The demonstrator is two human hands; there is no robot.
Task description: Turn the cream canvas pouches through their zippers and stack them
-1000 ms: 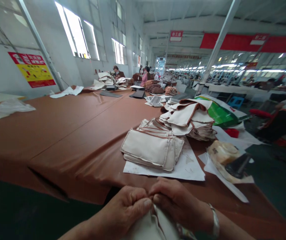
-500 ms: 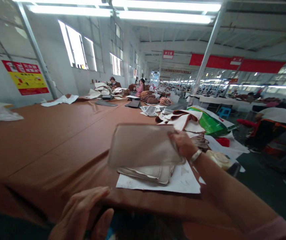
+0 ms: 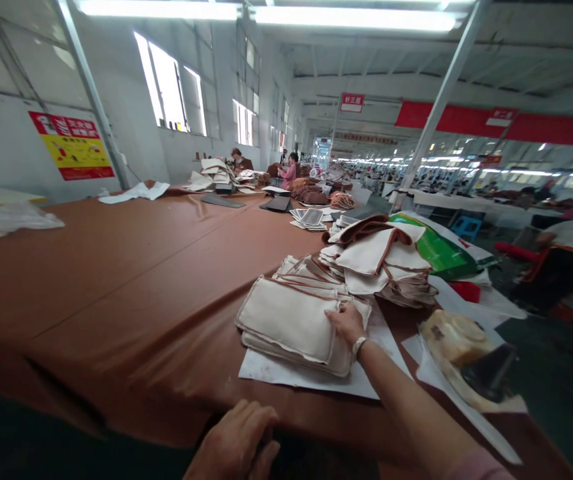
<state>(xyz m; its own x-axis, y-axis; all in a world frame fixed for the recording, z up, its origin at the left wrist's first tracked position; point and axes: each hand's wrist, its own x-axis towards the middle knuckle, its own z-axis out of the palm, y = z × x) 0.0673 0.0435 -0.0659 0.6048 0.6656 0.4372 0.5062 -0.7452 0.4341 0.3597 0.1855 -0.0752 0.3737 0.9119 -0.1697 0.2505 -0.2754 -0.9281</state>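
A cream rectangular fabric panel (image 3: 286,317) with a brown edge lies on top of a stack of similar panels (image 3: 291,358). At its right edge my right hand (image 3: 349,323) is closed, with thumb and fingers pinching the fabric. White paper (image 3: 269,371) lies under the stack. More brown-edged panels (image 3: 311,275) are spread just behind it. My left hand (image 3: 239,440) is by the front edge of the table, loosely curved with the thumb apart and nothing visible in it.
Brown sheet material (image 3: 131,287) covers the table. Back right is a larger pile of cream and brown pieces (image 3: 381,257) beside a green bag (image 3: 431,250). At right stand a yellowish container (image 3: 456,337) and a dark object (image 3: 491,370). Two people sit farther back.
The panel in my right hand has come down from the air onto the stack. My left hand has shifted right along the table edge. The view has turned slightly left.
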